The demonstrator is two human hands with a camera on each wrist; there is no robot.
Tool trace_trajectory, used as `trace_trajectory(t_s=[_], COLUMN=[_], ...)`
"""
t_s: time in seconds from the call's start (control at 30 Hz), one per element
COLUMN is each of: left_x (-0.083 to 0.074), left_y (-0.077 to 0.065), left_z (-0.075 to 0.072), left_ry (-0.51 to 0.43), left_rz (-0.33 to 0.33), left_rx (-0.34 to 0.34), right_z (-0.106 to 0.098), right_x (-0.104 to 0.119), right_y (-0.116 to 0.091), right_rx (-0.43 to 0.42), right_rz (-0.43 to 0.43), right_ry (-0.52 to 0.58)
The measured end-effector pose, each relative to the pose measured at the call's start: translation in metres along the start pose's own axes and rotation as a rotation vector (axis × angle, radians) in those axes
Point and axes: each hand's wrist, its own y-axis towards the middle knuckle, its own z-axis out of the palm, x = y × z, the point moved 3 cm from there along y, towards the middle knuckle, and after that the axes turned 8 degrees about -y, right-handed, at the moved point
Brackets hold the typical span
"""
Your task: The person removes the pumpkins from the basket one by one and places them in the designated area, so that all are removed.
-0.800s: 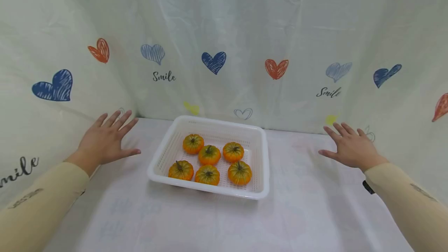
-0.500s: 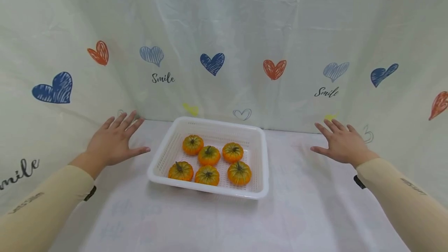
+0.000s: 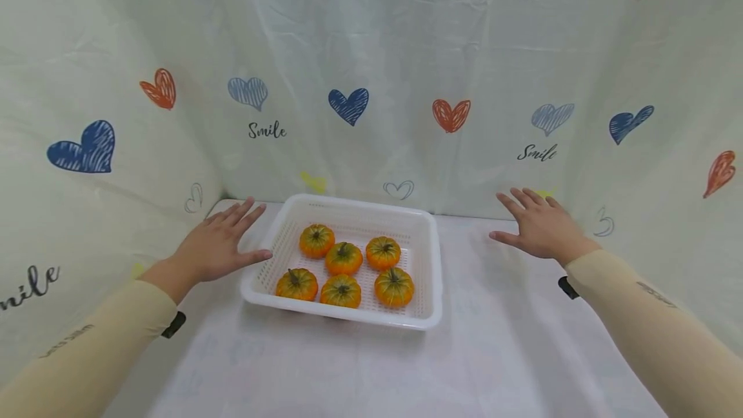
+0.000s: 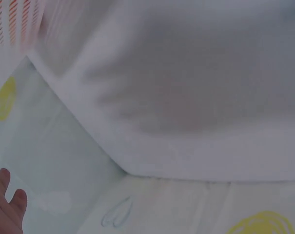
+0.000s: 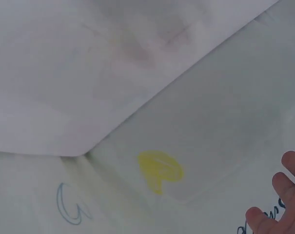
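Several small orange-green pumpkins (image 3: 343, 258) lie in two rows inside a white plastic basket (image 3: 431, 263) with slotted walls. My left hand (image 3: 216, 249) hovers at the basket's left side, fingers spread, its thumb tip overlapping the rim in the head view. My right hand (image 3: 538, 228) is held over the table to the right of the basket, a clear gap away, also with spread fingers. Both hands hold nothing. In the left wrist view, fingertips (image 4: 18, 202) show at the lower left and the basket's slotted wall (image 4: 18, 19) at the upper left corner.
A white-covered table (image 3: 371, 373) carries the basket. Behind it and at both sides hangs a pale curtain (image 3: 395, 37) printed with hearts and the word "Smile". The table's back edge meets the curtain just behind the basket.
Both hands have moved inward toward the basket, the left one to the right and the right one to the left. The basket and pumpkins have stayed in place.
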Motion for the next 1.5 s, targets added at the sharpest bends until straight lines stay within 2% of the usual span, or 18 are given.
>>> trace_trajectory(t_s=[0.17,0.47,0.77,0.97,1.17,1.33,1.5], left_x=[-0.009,-0.025,-0.019,-0.022,-0.023,-0.022,-0.021], left_y=[0.003,0.005,0.006,0.006,0.004,0.004,0.005], left_z=[0.01,0.022,0.031,0.03,0.029,0.03,0.032], left_ry=[-0.04,-0.108,-0.127,-0.135,-0.126,-0.13,-0.131], left_rz=[0.022,0.081,0.082,0.088,0.084,0.094,0.081], left_rx=[0.012,0.035,0.057,0.05,0.049,0.031,0.04], right_z=[-0.01,-0.023,-0.042,-0.048,-0.052,-0.049,-0.035], right_x=[0.016,0.058,0.114,0.148,0.179,0.206,0.228], right_y=[0.012,0.039,0.07,0.087,0.105,0.117,0.125], right_rx=[-0.002,-0.026,-0.004,0.063,0.131,0.197,0.255], right_rz=[-0.005,-0.075,-0.198,-0.288,-0.326,-0.336,-0.357], right_ry=[0.011,0.032,0.13,0.186,0.23,0.349,0.474])
